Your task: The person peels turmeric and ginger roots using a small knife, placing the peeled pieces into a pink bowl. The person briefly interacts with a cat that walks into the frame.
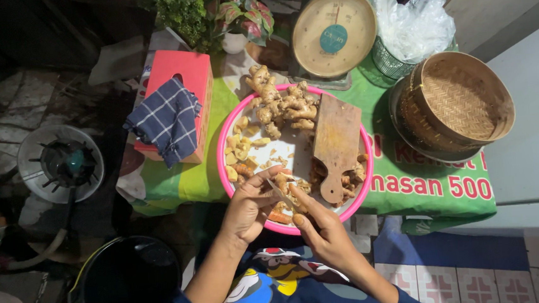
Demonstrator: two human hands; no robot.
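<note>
Left hand fingers pinch a small root piece while right hand fingers close round a knife, over the pink basin beyond them, and one slip risks nicking that near thumb.

Both hands over pink ginger tray

Pink basin on green-covered table
</note>
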